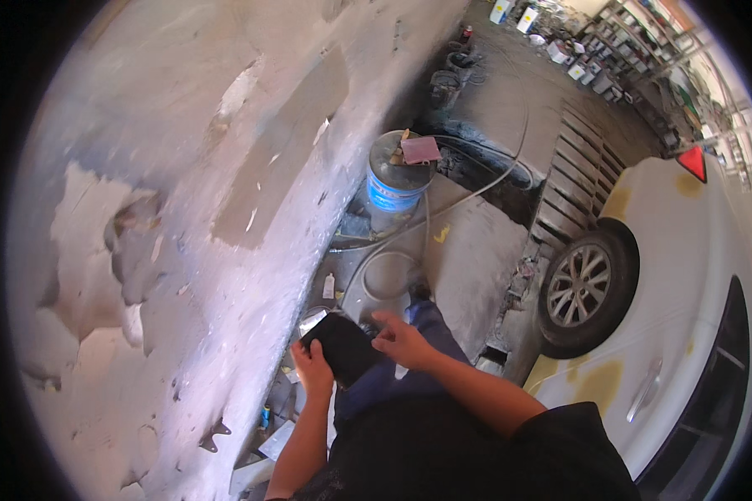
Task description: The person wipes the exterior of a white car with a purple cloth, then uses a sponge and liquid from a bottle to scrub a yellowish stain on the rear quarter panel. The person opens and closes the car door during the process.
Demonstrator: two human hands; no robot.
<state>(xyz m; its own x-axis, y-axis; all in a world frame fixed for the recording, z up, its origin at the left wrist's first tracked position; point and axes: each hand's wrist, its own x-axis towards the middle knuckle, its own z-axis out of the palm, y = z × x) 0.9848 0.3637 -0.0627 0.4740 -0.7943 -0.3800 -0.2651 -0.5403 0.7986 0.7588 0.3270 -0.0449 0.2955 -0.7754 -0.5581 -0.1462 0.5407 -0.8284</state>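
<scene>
My left hand (312, 369) grips the left edge of a flat black rectangular piece (344, 347), thumb on top, in front of my body. What the piece is cannot be made out; its face is plain and dark. My right hand (403, 342) is at its right side, with the index finger stretched out and the other fingers partly bent. Those fingertips are close to the right edge; whether they touch it is unclear. A small whitish patch (400, 371) shows just below the right hand.
On the left stands a peeling plaster wall (175, 275). Ahead, a blue-banded bucket (395, 196) carries a pink block (421, 150). A hose (476, 190) loops over the floor. A white car (685, 242) with yellowish patches stands right, beside a metal floor grate (578, 154). A small white tube (329, 285) lies ahead.
</scene>
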